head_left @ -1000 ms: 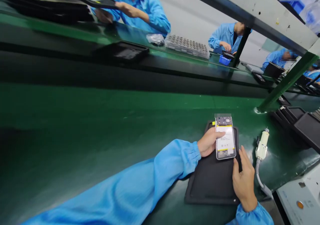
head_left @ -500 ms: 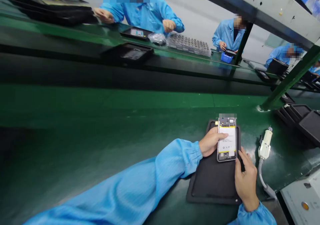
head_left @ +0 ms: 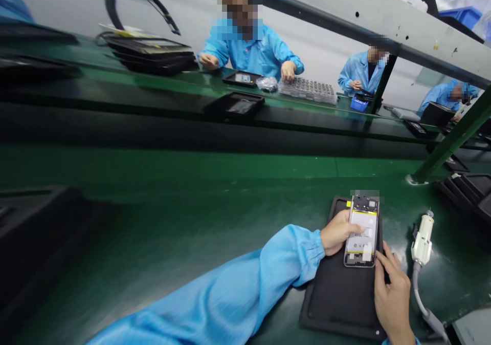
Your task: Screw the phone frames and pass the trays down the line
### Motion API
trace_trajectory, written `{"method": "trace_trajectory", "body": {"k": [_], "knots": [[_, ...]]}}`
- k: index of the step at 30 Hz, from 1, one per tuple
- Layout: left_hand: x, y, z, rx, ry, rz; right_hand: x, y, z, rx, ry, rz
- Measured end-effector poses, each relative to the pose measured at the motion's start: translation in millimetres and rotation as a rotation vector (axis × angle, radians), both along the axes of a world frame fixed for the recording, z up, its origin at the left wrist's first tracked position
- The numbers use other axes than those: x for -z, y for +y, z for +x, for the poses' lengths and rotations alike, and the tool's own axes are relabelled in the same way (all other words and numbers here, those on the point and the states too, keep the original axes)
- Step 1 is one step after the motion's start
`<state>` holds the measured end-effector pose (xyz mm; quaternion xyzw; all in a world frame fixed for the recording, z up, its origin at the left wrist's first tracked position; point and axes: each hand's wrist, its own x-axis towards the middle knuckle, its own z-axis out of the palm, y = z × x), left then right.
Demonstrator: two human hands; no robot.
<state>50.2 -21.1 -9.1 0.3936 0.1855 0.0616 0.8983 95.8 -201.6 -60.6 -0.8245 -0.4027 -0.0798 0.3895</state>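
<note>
An opened phone point(head_left: 362, 231), back cover off with its white battery showing, is held over a black tray point(head_left: 341, 296) on the green bench. My left hand point(head_left: 338, 231) grips the phone's left edge, thumb across the battery. My right hand point(head_left: 393, 294) sits at the phone's lower right corner, its forefinger touching the bottom edge, the other fingers curled over the tray.
A white electric screwdriver point(head_left: 422, 237) with a grey cable lies right of the tray. Black trays point(head_left: 466, 191) are stacked at the far right, and a dark tray point(head_left: 34, 222) at the left. Across the green conveyor point(head_left: 192, 171), people in blue coats work beside more trays point(head_left: 238, 104).
The view has swung left and down, so the phone and tray sit lower right. My right forefinger has moved up to the phone's bottom corner. A dark tray has come into view at the left.
</note>
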Motion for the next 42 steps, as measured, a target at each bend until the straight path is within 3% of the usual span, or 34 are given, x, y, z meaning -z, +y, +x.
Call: {"method": "trace_trajectory", "body": {"k": [16,28,33,37,42], "knots": [[0.3,0,-2,0.005,-0.016,0.027,7.7,0,0,0.001,0.159,0.010],[-0.4,0,3,-0.008,0.007,-0.071,-13.5,-1,-1,-0.018,0.203,0.014],[-1.5,2,3,-0.009,-0.014,-0.119,-22.2,3,-2,-0.030,0.287,-0.076],[-0.1,4,3,0.068,-0.026,-0.226,-30.6,8,-3,-0.063,0.336,-0.142],[1.2,3,4,0.120,-0.062,-0.303,-33.6,9,-5,-0.020,0.440,-0.040]]}}
